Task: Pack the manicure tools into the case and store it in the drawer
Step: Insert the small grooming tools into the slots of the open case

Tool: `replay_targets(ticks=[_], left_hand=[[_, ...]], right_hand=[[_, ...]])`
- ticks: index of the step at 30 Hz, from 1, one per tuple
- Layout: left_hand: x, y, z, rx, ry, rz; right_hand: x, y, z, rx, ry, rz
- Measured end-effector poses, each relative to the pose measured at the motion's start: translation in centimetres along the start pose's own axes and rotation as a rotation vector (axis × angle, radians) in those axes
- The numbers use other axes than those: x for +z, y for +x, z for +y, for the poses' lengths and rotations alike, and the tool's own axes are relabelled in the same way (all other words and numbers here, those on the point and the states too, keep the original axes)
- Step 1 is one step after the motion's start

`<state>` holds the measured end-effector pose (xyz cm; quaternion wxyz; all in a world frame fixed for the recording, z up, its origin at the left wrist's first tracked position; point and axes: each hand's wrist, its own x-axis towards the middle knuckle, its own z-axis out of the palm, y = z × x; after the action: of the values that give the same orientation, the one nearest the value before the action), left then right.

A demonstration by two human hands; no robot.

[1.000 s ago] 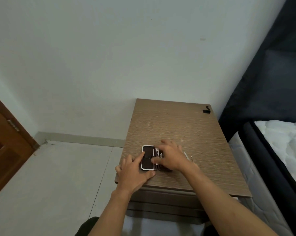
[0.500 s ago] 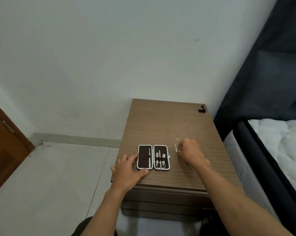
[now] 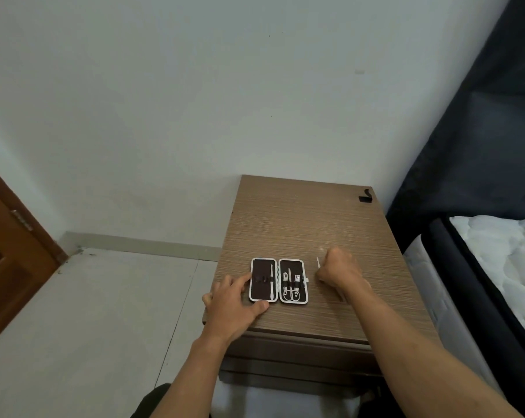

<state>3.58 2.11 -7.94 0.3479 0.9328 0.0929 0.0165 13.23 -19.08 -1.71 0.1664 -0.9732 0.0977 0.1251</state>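
The brown wood-grain worktop [image 3: 300, 224] carries the dark, white-edged rectangular manicure case [image 3: 279, 280], lying open flat near the front edge. Its right half holds small metal tools under straps (scissors among them); the left half holds one slim metal tool. The left hand [image 3: 235, 300] rests open, fingertips touching the case's left edge. The right hand [image 3: 339, 271], just right of the case, has its grip curled closed around a thin white stick [image 3: 318, 262].

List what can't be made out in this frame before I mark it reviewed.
- Head view: right hand curls over a thin white tool; its grip is hidden.
- Tools in the open case: too small to identify.
- Drawer fronts: blocked by forearms; open or shut unclear.
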Motion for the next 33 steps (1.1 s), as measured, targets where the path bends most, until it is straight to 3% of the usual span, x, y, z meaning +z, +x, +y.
replay_targets(ticks=[6, 11, 15, 23, 33], left_hand=[[-0.1, 0.0, 0.1, 0.003, -0.005, 0.009], [0.1, 0.0, 0.1, -0.001, -0.007, 0.013], [0.2, 0.1, 0.0, 0.002, 0.000, 0.021], [0.4, 0.2, -0.2, 0.009, -0.013, 0.020], [0.3, 0.1, -0.1, 0.011, -0.009, 0.023]], right_hand=[[-1.8, 1.1, -1.5, -0.156, 0.430, -0.003], [-2.4, 1.3, -5.1, -0.328, 0.772, -0.212], [0.2, 1.6, -7.1, -0.318, 0.765, -0.278], [2.5, 2.4, -8.3, -0.264, 0.688, -0.200], [2.7, 1.8, -7.6, -0.328, 0.402, -0.067]])
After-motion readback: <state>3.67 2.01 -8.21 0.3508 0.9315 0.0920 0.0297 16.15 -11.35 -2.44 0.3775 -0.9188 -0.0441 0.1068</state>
